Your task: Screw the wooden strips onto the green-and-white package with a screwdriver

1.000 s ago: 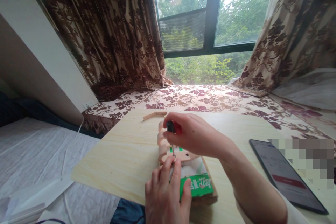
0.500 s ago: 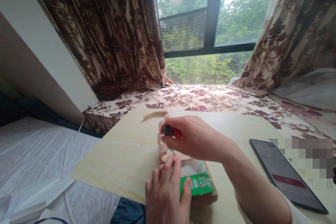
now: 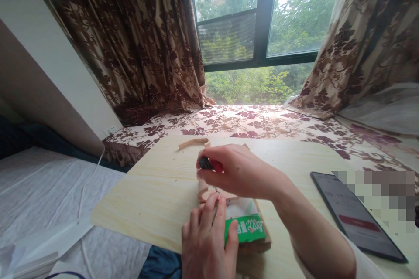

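Note:
My right hand (image 3: 231, 170) is closed around the black and red handle of a screwdriver (image 3: 205, 163); only the handle end shows clearly. Below the hand, a short bit of metal appears close to my left fingertips. My left hand (image 3: 209, 235) lies with fingers stretched out, pressing down on a pale wooden piece (image 3: 229, 197) with a curved edge. This piece rests on a green and white package (image 3: 247, 229) with "220g" printed on it. Both hands hide much of the wood and the tool's tip.
A thin angled wooden strip (image 3: 193, 141) lies farther back on the light wood-grain table (image 3: 147, 196). To the right is a phone (image 3: 356, 218) with a lit screen. A bed (image 3: 49, 192) is at the left, and a cloth-covered window ledge (image 3: 248, 126) runs behind.
My right hand and the screwdriver handle have shifted slightly left, and the handle has tilted. My left hand stays in place on the wooden piece.

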Motion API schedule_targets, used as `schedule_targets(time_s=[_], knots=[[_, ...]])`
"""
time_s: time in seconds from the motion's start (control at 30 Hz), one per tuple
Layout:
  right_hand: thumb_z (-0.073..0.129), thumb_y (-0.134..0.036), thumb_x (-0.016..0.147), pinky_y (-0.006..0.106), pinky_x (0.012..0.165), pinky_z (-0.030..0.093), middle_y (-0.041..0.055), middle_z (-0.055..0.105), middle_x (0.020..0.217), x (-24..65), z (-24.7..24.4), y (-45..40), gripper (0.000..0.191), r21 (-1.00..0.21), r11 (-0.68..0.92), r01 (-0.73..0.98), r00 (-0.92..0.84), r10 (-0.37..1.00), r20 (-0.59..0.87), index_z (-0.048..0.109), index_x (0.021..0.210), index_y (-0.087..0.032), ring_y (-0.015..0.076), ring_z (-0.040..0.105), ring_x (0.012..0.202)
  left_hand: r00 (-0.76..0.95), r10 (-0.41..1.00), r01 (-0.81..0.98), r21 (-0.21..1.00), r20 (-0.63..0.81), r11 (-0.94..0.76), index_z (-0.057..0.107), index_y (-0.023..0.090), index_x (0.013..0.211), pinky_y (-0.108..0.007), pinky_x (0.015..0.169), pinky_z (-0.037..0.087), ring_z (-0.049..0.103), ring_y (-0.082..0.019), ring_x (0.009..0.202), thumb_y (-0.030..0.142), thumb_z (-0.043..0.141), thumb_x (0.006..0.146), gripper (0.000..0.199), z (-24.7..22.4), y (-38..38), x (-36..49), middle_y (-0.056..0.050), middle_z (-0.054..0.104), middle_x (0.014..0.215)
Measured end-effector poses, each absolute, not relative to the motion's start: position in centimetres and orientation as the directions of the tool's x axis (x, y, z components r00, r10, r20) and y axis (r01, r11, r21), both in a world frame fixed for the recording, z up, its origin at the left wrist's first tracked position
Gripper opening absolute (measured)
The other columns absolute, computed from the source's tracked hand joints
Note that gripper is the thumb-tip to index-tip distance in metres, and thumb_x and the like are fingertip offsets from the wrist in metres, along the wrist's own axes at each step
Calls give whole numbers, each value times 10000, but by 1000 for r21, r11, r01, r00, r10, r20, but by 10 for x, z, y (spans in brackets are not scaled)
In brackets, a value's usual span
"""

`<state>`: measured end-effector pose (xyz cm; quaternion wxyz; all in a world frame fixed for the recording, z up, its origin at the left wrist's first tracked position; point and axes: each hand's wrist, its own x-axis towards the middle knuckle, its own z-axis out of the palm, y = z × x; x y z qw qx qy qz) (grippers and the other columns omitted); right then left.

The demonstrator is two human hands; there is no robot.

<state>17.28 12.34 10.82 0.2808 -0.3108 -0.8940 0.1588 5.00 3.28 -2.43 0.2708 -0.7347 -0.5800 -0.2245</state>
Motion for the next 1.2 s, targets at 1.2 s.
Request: schedule_targets(time_s=[1.2], knots=[[536, -342, 829, 249, 526, 225, -35, 510, 618, 171, 98, 133, 199, -406, 692, 597, -529, 720, 449, 481, 700, -201, 96, 389, 568, 227, 742, 973, -125, 630, -192, 486, 180, 1265, -336, 728, 487, 547, -221, 1021, 300, 499, 862, 421, -25, 32, 48, -78, 554, 1273]])
